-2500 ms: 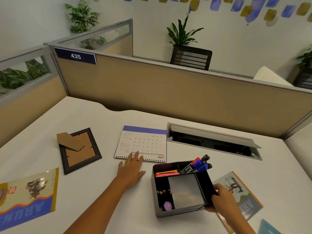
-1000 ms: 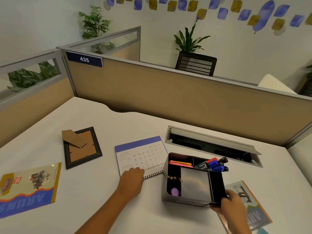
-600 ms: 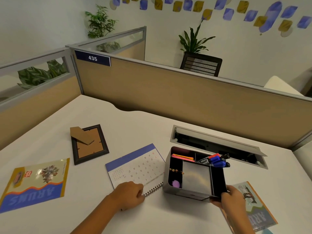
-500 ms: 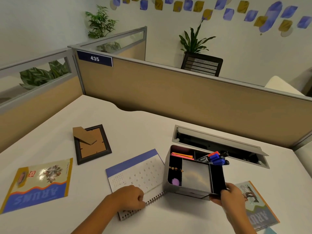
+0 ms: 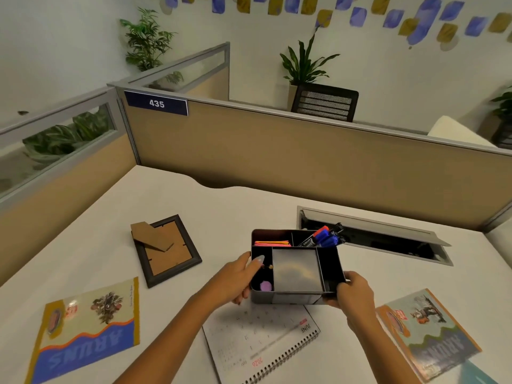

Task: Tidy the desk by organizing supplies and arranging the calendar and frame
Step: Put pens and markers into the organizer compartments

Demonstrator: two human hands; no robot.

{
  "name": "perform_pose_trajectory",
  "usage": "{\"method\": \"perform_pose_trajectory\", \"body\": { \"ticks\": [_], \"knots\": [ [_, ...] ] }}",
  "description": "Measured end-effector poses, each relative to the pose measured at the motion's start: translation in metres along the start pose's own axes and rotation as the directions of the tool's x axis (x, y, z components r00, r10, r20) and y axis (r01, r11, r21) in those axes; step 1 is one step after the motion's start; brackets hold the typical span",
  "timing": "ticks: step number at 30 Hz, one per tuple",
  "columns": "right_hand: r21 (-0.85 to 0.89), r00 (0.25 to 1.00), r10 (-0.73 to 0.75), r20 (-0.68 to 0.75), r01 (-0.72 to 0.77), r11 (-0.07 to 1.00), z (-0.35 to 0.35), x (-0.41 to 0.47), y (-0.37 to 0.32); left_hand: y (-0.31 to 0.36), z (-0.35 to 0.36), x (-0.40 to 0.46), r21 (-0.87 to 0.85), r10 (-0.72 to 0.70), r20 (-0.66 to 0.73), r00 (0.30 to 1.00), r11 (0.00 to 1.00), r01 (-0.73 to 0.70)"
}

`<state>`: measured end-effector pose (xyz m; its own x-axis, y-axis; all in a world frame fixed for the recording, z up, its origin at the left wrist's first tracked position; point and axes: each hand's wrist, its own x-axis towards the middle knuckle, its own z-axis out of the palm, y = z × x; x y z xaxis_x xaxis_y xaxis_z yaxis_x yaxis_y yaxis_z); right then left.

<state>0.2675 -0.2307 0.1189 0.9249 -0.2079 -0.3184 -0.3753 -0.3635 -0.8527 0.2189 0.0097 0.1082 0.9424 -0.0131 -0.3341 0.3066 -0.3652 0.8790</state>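
A black desk organizer [image 5: 291,297] with markers [image 5: 322,236], pink sticky strips [image 5: 273,243] and small pins hovers above the white desk [image 5: 227,206]. My left hand [image 5: 235,278] grips its left wall, thumb over the rim. My right hand [image 5: 352,293] grips its front right corner. Under and in front of the organizer, a spiral desk calendar [image 5: 263,345] lies flat. Face down to the left lies a dark picture frame [image 5: 166,250], its cardboard stand up.
One colourful booklet [image 5: 86,331] lies at the front left and another booklet [image 5: 426,333] at the front right. An open cable tray [image 5: 371,234] is set into the desk behind the organizer. Beige partition walls [image 5: 304,156] close the back and left.
My left hand dragged the calendar toward me, let it go and took hold of the organizer's left side. The organizer has moved left, now over the calendar.
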Motion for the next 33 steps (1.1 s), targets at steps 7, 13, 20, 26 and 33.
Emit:
{"method": "perform_pose_trajectory", "body": {
  "ticks": [7,13,20,26,33],
  "knots": [
    [-0.008,1.0,-0.011,-0.022,0.011,1.0,0.05,0.034,-0.035,0.004,-0.051,0.042,-0.087,-0.019,-0.102,0.995,0.996,0.011],
    [-0.06,0.998,-0.02,-0.054,0.017,0.998,0.095,0.086,-0.062,0.004,-0.095,0.107,0.122,0.058,-0.117,0.991,0.992,-0.044],
    [-0.039,0.997,0.008,-0.077,-0.011,0.999,0.128,0.141,-0.088,0.0,-0.122,0.173,0.142,0.037,-0.094,0.995,0.99,-0.024],
    [0.005,0.998,0.048,-0.028,-0.048,0.999,0.148,0.175,-0.097,-0.006,-0.129,0.206,0.25,0.099,-0.176,0.979,0.967,-0.053],
    [0.0,0.992,0.125,-0.017,-0.125,0.992,0.155,0.189,-0.087,-0.012,-0.126,0.229,0.319,0.106,-0.194,0.975,0.947,-0.04]
  ]
}}
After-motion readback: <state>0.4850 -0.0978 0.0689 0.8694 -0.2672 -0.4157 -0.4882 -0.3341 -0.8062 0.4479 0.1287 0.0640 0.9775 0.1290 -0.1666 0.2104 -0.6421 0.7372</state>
